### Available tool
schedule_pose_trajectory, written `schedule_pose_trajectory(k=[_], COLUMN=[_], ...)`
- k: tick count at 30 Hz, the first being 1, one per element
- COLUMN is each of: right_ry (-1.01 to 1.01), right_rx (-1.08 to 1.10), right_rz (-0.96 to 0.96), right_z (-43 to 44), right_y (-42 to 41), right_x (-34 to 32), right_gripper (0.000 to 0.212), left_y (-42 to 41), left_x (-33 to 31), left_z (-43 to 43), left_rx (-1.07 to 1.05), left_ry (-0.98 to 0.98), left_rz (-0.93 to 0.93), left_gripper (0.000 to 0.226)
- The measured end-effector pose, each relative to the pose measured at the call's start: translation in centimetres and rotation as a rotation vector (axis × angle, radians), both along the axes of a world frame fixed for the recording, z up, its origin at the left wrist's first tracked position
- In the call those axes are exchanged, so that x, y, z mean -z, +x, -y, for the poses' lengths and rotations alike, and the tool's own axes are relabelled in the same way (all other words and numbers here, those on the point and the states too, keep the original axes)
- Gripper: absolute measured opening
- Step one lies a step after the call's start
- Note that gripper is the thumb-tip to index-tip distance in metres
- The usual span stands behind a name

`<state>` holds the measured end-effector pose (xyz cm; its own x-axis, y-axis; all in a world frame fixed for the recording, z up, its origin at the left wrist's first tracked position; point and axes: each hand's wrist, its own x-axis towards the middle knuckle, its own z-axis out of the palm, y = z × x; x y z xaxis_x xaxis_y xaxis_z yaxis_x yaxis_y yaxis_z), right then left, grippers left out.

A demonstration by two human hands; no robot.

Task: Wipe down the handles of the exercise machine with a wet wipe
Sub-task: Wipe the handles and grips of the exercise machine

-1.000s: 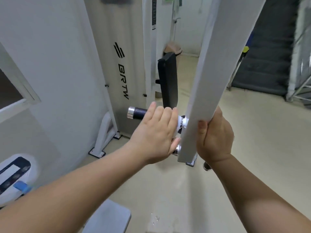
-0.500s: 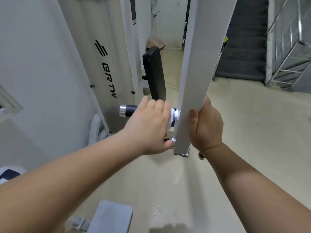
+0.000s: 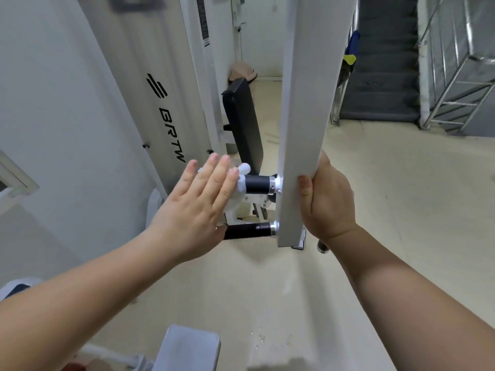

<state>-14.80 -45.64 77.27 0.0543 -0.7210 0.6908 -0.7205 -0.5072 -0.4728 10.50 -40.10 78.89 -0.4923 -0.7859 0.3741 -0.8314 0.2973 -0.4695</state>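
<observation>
On upper black handle (image 3: pixel 257 184), L hand (image 3: pixel 198 207), fingers straight, presses crumpled wipe (image 3: pixel 242 178); R hand (image 3: pixel 325 202) grips flat bar (image 3: pixel 305 129).

text: BRTW, black, with three-stripe logo | on: white machine shroud (image 3: pixel 128 97) | other labels: unreadable

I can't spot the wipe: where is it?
Head view, mid-frame: the wet wipe is bunched on the upper handle's outer end, under the left hand.
</observation>
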Motion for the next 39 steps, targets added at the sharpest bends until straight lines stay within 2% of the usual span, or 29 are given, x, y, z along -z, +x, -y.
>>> schedule_pose_trajectory(k=[4,6,9,14,22,26,29,31,33,37,39], right_ry=[0.008,-0.005,0.000,-0.030,-0.030,-0.034,-0.031,-0.039,-0.030,-0.024,-0.026], right_rx=[0.015,0.010,0.040,0.072,0.073,0.051,0.026,0.017,0.008,-0.027,-0.041], right_rz=[0.032,0.056,0.072,0.064,0.050,0.054,0.058,0.057,0.058,0.049,0.038], right_z=[0.4,0.3,0.1,-0.6,-1.1,-1.3,-1.5,-1.8,-2.2,-2.9,-2.9], right_y=[0.5,0.6,0.8,1.1,0.7,0.4,0.2,0.1,0.0,-0.3,-0.5], right_x=[0.0,0.0,0.2,0.4,0.4,0.6,0.7,0.8,0.8,0.7,0.6], right_gripper=[0.064,0.063,0.062,0.061,0.062,0.063,0.062,0.060,0.060,0.061,0.063], left_y=[-4.0,-5.9,-5.1,-3.4,-3.0,-2.2,-1.8,-2.4,-3.6,-8.1,-10.4], left_x=[1.1,1.9,2.8,2.5,3.9,8.3,12.3,14.2,14.9,14.4,14.8], left_z=[0.7,0.9,0.8,1.9,0.1,-3.5,-4.7,-4.7,-4.5,-5.2,-5.6], left_rx=[-0.091,-0.072,0.024,0.322,0.396,0.243,0.037,-0.016,-0.072,-0.376,-0.380], left_ry=[0.018,0.006,-0.115,-0.386,-0.431,-0.411,-0.277,-0.183,-0.109,0.109,0.137], left_rz=[-0.069,-0.094,-0.151,-0.305,-0.465,-0.535,-0.596,-0.634,-0.614,-0.501,-0.471], left_gripper=[0.109,0.108,0.088,0.037,0.029,0.024,0.022,0.024,0.033,0.068,0.083])
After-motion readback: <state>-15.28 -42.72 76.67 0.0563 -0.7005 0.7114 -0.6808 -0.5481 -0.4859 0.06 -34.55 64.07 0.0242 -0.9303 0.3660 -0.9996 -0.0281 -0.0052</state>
